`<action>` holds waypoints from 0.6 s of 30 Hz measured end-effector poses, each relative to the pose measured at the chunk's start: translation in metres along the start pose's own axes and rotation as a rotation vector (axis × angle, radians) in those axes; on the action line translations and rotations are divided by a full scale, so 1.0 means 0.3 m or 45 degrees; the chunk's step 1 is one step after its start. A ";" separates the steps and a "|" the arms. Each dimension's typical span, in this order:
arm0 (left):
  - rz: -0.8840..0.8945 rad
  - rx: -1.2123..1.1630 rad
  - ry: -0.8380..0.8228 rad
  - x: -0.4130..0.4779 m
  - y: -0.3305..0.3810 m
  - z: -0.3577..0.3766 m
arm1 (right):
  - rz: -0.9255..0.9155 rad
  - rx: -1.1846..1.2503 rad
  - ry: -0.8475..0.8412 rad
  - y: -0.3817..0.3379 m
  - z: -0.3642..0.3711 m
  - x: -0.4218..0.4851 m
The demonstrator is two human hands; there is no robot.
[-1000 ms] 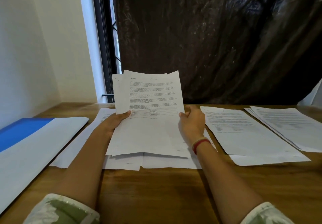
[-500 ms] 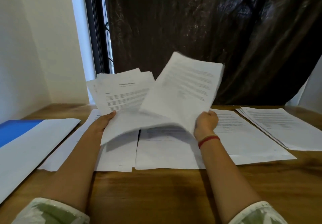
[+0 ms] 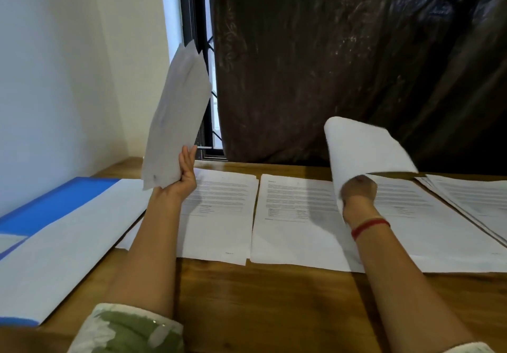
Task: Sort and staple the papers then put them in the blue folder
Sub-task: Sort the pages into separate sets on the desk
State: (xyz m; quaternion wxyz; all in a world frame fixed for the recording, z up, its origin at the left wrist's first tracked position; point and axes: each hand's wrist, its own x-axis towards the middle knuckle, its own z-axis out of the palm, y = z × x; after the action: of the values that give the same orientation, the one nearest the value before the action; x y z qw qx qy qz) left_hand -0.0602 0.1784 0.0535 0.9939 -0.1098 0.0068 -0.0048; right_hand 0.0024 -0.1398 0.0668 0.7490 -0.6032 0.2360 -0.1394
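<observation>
Sheaf stands upright, pinched at its lower edge by the left hand. Right hand grips a curled sheet above the piles lying between both hands. Folder lies left of the left hand.

The wooden desk carries a blue folder at nine o'clock, with a large white sheet covering most of it. From eleven round to three o'clock, printed papers lie flat in a row: a left pile, a middle page just beside it, a right page, and an edge stack.
</observation>
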 end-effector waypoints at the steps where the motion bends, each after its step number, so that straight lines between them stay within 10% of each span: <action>1: 0.020 0.002 -0.014 0.004 0.006 -0.002 | -0.007 0.076 -0.063 0.013 0.004 0.001; 3: 0.025 0.006 -0.047 -0.007 0.001 -0.001 | 0.109 0.440 -0.204 0.024 0.014 0.035; 18: -0.225 0.415 -0.025 0.160 -0.284 -0.128 | 0.078 0.269 -0.099 0.026 -0.134 0.125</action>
State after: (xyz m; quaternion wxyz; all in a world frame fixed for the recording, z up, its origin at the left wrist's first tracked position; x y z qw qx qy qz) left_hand -0.0135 0.0865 0.0340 0.9943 0.0526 -0.0133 -0.0920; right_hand 0.0127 -0.1901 0.0457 0.8208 -0.5185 0.2093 -0.1169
